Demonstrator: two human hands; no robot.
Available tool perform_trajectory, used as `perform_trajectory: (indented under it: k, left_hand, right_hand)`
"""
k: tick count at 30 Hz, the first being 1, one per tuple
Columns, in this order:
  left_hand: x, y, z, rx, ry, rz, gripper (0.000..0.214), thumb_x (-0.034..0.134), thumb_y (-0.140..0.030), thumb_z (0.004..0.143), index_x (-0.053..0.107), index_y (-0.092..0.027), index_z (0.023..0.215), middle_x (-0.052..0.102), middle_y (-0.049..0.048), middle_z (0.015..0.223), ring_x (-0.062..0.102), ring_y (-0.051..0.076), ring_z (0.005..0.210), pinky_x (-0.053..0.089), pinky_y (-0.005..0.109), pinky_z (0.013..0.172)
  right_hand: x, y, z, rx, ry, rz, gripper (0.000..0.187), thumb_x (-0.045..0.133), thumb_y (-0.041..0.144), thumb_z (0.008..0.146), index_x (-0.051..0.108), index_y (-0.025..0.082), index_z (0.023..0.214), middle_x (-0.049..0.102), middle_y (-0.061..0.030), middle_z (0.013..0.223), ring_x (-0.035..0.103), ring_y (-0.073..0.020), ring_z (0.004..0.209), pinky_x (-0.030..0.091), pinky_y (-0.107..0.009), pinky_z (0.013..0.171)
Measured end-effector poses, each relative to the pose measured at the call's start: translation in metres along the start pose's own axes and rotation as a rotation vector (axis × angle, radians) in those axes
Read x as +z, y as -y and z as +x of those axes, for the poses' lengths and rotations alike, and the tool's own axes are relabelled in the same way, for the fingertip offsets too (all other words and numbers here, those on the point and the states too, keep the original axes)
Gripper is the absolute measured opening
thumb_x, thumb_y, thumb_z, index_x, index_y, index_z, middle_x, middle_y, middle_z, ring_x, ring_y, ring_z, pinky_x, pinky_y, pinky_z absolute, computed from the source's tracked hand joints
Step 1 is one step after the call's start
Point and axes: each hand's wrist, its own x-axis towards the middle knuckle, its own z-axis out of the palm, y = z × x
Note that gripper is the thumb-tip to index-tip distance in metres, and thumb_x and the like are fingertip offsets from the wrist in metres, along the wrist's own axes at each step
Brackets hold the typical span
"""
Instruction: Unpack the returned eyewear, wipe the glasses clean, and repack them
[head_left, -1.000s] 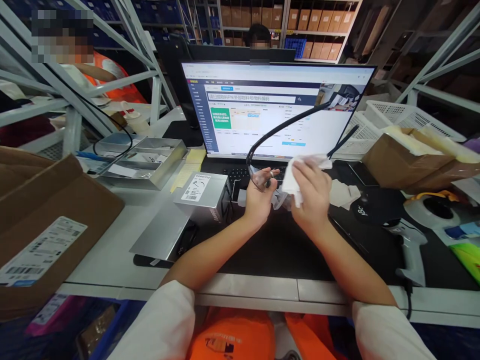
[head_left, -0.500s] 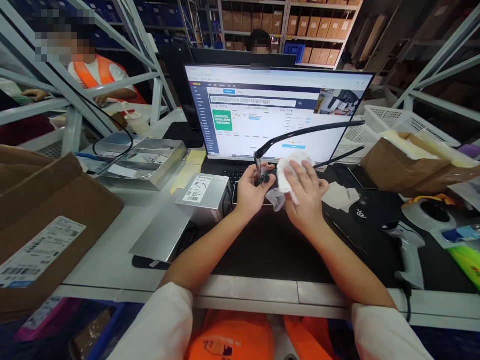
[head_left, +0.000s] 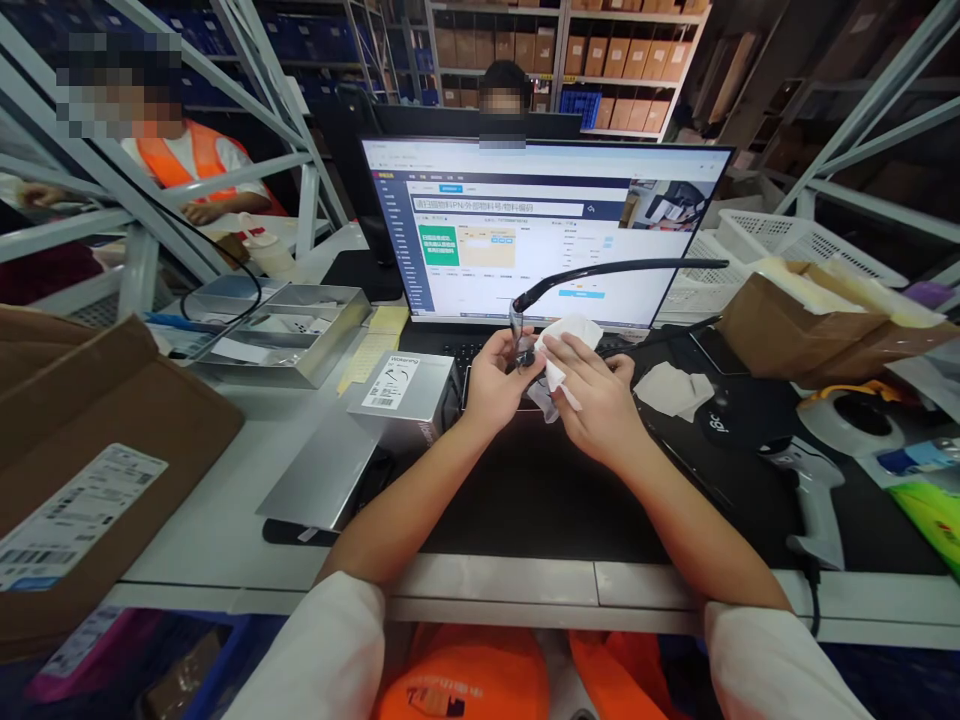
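My left hand (head_left: 491,382) is closed on the front of a pair of black glasses (head_left: 600,272), whose arms stick out to the right in front of the monitor (head_left: 540,230). My right hand (head_left: 596,395) presses a white cloth (head_left: 566,340) against a lens. Both hands hover over the keyboard (head_left: 469,352) and a black desk mat (head_left: 540,490).
A silver box with a label (head_left: 401,395) stands left of my hands, metal trays (head_left: 281,320) behind it. Cardboard boxes lie far left (head_left: 90,440) and right (head_left: 810,315). A barcode scanner (head_left: 814,490), white baskets (head_left: 795,235) and a folded cloth (head_left: 675,388) are on the right. Two people sit beyond the racks.
Both hands moved slightly away from me toward the monitor. The glasses turned so their arms now lie level, pointing right, while the cloth kept rubbing the lens.
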Motion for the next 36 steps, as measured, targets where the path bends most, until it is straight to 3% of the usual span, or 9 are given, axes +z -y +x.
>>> perform_trajectory:
  k: [6, 10, 18, 27, 32, 36]
  left_hand:
    - [0.006, -0.007, -0.002, -0.025, -0.032, -0.052, 0.046, 0.093, -0.045, 0.067, 0.074, -0.02, 0.1, 0.077, 0.0064, 0.101, 0.072, 0.02, 0.098, 0.055, 0.034, 0.092]
    - [0.009, -0.007, -0.003, -0.108, -0.083, -0.11, 0.046, 0.096, -0.045, 0.062, 0.072, -0.02, 0.093, 0.076, 0.0046, 0.099, 0.071, 0.018, 0.091, 0.056, 0.032, 0.088]
    - [0.005, -0.014, 0.0, -0.168, -0.172, -0.182, 0.053, 0.096, -0.047, 0.059, 0.07, -0.02, 0.097, 0.075, 0.0035, 0.093, 0.072, 0.018, 0.09, 0.055, 0.035, 0.092]
    - [0.009, -0.02, -0.002, -0.14, -0.183, -0.204, 0.055, 0.096, -0.049, 0.059, 0.067, -0.019, 0.095, 0.076, 0.0024, 0.088, 0.074, 0.016, 0.081, 0.058, 0.034, 0.087]
    - [0.015, -0.018, -0.008, -0.067, -0.189, -0.207, 0.055, 0.095, -0.05, 0.061, 0.065, -0.021, 0.097, 0.076, 0.003, 0.096, 0.074, 0.019, 0.095, 0.056, 0.036, 0.099]
    - [0.013, -0.028, -0.009, -0.096, -0.169, -0.218, 0.052, 0.095, -0.048, 0.063, 0.065, -0.021, 0.097, 0.076, 0.0022, 0.093, 0.076, 0.019, 0.092, 0.058, 0.033, 0.09]
  right_hand:
    - [0.008, 0.011, -0.002, -0.038, 0.039, -0.043, 0.048, 0.036, 0.042, 0.107, 0.061, 0.016, 0.138, 0.047, -0.0176, 0.159, 0.042, -0.031, 0.149, 0.028, -0.047, 0.097]
    - [0.013, 0.017, -0.002, -0.028, 0.035, -0.061, 0.043, 0.036, 0.036, 0.107, 0.065, 0.016, 0.131, 0.047, -0.0166, 0.159, 0.042, -0.0307, 0.149, 0.028, -0.047, 0.098]
    - [0.008, 0.001, 0.0, -0.035, 0.015, -0.04, 0.044, 0.037, 0.027, 0.107, 0.054, 0.022, 0.148, 0.06, -0.0136, 0.149, 0.045, -0.0296, 0.148, 0.025, -0.047, 0.097]
    - [-0.015, -0.008, -0.001, -0.087, 0.088, -0.019, 0.043, 0.045, 0.02, 0.101, 0.06, 0.019, 0.142, 0.063, -0.0155, 0.145, 0.042, -0.0329, 0.149, 0.024, -0.049, 0.1]
    - [-0.008, -0.001, -0.002, -0.08, 0.046, 0.015, 0.058, 0.043, 0.007, 0.094, 0.052, 0.02, 0.15, 0.055, -0.013, 0.154, 0.043, -0.0282, 0.15, 0.026, -0.045, 0.1]
    - [-0.005, -0.009, 0.0, -0.131, 0.006, 0.073, 0.05, 0.043, 0.009, 0.099, 0.058, 0.025, 0.144, 0.062, -0.0094, 0.147, 0.051, -0.0262, 0.144, 0.024, -0.044, 0.101]
